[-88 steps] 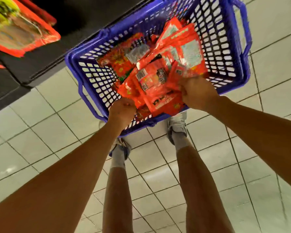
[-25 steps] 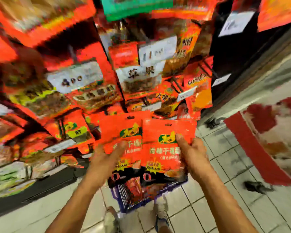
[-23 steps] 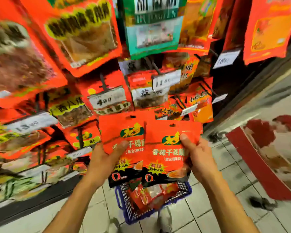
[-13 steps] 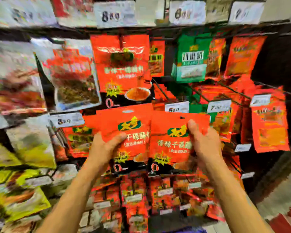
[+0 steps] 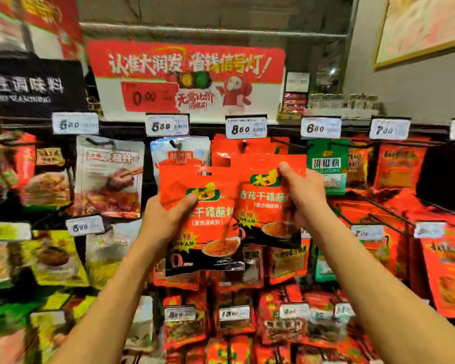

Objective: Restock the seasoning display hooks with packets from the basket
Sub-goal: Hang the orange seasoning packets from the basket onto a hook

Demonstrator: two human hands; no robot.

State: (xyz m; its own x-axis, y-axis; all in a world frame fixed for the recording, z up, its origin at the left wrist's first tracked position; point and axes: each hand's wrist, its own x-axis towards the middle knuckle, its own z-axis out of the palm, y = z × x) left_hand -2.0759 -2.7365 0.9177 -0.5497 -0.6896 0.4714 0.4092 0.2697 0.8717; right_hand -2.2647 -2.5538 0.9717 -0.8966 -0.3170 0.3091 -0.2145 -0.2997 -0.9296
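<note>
Hands (image 5: 166, 219) raised, gripping red packets (image 5: 210, 216)

Grey wall (image 5: 405, 82) at right — red promotional sign (image 5: 187, 74) above black shelving (image 5: 431, 177), dim light.

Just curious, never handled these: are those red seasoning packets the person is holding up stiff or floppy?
Probably floppy: the packet in the left hand creases where the thumb presses. Likely light, since the right hand holds its packet by one edge. The glossy film could be slippery.
</note>
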